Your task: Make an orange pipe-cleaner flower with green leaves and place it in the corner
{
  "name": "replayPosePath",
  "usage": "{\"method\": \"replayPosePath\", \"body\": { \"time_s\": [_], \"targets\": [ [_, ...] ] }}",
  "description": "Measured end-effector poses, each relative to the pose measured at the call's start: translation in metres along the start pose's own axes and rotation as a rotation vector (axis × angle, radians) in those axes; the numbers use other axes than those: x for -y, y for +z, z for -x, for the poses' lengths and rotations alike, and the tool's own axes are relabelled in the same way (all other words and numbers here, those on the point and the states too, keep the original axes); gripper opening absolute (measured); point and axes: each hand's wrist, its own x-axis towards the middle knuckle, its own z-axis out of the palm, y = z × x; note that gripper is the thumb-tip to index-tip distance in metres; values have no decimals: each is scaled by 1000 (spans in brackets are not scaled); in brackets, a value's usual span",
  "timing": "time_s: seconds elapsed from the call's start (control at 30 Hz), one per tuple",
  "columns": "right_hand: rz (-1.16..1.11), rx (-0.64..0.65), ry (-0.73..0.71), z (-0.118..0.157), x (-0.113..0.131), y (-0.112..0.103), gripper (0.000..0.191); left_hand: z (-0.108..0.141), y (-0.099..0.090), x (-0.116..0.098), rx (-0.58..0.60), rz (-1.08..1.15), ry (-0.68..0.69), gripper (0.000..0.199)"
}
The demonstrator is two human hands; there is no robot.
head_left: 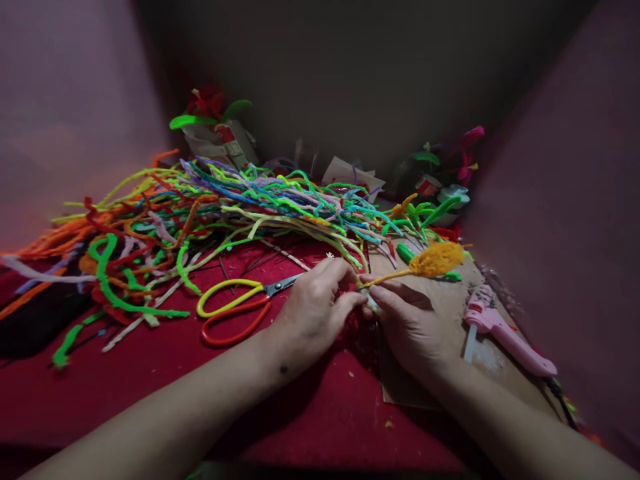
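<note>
Both hands meet over the middle of the red cloth [240,373]. My right hand [410,320] is closed in a pinch on the thin stem of an orange pipe-cleaner flower [437,260], whose fuzzy head points to the right. Fingers of my left hand [325,293] press together at the stem's lower end, touching a small pale piece [371,301] between the hands; its kind is partly hidden. Just left of my left hand lie scissors [237,313] with one yellow and one red handle loop, their blade tips hidden behind that hand.
A large heap of colourful pipe cleaners [280,193] spreads across the back and left. On the right, a pink glue gun [505,333] with a cord rests on a brown board [410,393]. Finished-looking red flowers [207,103] and pink flowers [467,153] stand behind, near the walls.
</note>
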Motion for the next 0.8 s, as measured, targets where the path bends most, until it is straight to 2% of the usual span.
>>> {"method": "replayPosePath", "body": {
  "time_s": [0.1, 0.2, 0.3, 0.43, 0.53, 0.57, 0.67, 0.8],
  "targets": [
    [14, -19, -7, 1, -1, -1, 15, 3, 2, 3, -44, -53, 153, 11],
    [22, 8, -7, 1, 0, -1, 15, 4, 4, 2, -32, 16, 152, 11],
    [26, 48, -12, 1, 1, -2, 15, 4, 2, 0, 50, 167, 13, 14],
    [27, 93, -8, -1, -1, -5, 18, 0, -3, -4, 221, 464, -321, 18],
    [7, 173, -37, -1, 0, -8, 10, -1, -6, -3, 382, 706, -485, 20],
    [4, 206, -54, -2, 0, -8, 8, -1, -5, 0, 439, 788, -508, 20],
    [51, 260, -122, -1, 4, -7, 19, 0, -2, 8, 581, 996, -530, 22],
    [123, 271, -179, 0, 12, -5, 15, -2, -2, 14, 636, 1046, -478, 25]
  ]
}}
